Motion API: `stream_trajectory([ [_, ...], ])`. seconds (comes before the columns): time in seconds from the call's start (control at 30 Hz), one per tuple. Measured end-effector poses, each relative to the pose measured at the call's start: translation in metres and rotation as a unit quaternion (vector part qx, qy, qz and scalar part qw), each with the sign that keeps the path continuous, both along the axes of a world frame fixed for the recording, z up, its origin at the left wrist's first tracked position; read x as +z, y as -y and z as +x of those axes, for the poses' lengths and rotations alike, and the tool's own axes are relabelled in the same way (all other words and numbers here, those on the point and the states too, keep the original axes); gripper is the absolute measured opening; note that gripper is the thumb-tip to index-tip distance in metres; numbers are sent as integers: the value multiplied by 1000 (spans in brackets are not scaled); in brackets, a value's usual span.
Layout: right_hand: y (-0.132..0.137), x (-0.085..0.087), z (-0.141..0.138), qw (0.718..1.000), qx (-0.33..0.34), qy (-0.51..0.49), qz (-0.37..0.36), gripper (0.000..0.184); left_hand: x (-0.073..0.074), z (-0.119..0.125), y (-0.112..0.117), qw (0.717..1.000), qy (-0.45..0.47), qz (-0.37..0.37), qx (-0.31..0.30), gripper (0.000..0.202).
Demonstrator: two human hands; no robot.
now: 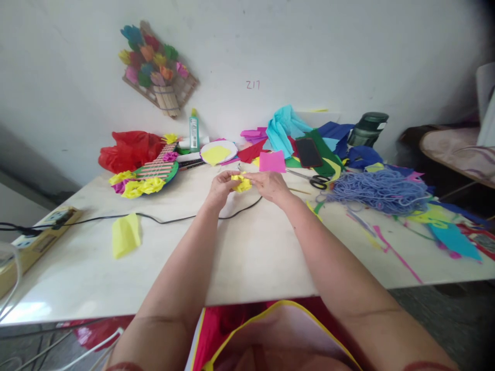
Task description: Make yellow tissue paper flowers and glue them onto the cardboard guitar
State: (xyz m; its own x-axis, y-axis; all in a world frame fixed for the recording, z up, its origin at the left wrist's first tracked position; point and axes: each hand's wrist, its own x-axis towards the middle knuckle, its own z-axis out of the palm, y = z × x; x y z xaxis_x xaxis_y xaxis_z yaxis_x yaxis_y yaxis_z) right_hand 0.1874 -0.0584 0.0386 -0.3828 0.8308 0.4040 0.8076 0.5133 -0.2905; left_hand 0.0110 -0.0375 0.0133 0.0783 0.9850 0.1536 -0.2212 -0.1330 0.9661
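Note:
Both my hands meet over the middle of the white table (240,257). Between them is a small crumpled yellow paper flower (242,183). My left hand (219,186) pinches its left side with closed fingers. My right hand (270,184) grips its right side, fingers curled round it. A thin wooden stick (299,191) pokes out to the right of my right hand. Black-handled scissors (315,180) lie just beyond my right hand. A loose yellow paper piece (126,234) lies at the left of the table.
A black cable (162,220) runs across the table to a power strip (36,237) at the left edge. At the back are a green plate with paper flowers (149,178), a glue bottle (194,131), coloured papers, a phone (308,152), blue yarn (377,190) and a dark flask (367,129).

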Motion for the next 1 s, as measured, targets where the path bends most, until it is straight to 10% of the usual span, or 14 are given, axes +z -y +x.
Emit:
stream_trajectory([
  [1.0, 5, 5, -12, 994, -57, -40, -86, 42, -5, 10, -2, 995, -42, 41, 75, 29],
])
